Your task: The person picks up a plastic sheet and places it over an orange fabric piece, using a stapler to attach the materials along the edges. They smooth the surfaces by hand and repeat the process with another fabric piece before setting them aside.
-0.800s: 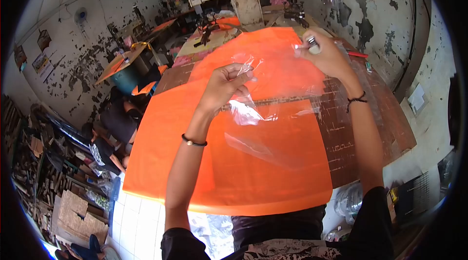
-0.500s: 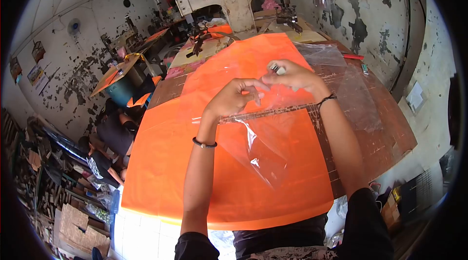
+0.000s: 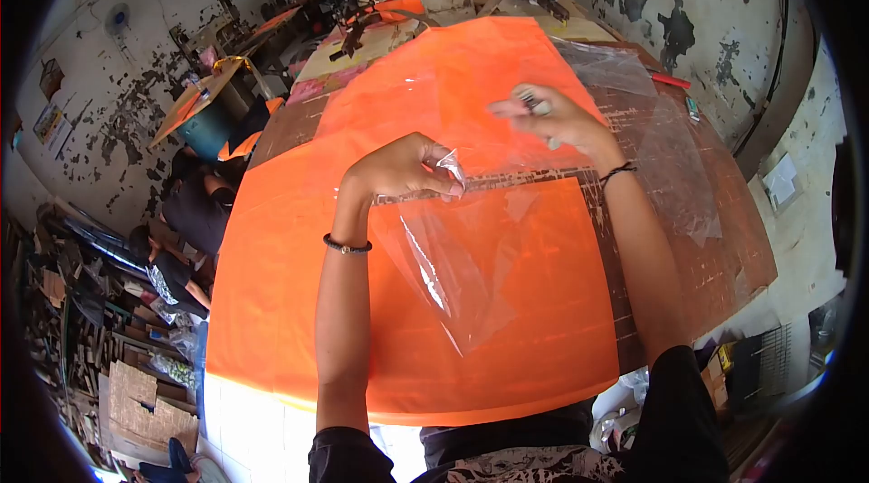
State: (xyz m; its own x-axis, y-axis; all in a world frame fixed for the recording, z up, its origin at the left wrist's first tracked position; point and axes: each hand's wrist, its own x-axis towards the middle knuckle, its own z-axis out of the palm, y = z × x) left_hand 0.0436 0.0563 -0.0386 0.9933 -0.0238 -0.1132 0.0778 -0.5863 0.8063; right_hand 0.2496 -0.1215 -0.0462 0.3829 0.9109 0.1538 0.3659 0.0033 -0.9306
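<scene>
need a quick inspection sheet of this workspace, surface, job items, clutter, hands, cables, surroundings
surface: brown table, scuffed top
job's things: orange material spread out; clear film over it
clutter: loose clear plastic and red item at right
left hand: pinching clear film
right hand: holding small object, too blurred to identify
cables: dark cable-like line along right wall
surroundings: peeling walls, people at left

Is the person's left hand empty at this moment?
No: the left hand pinches a shiny, transparent plastic film over the bright orange sheeting.
</scene>
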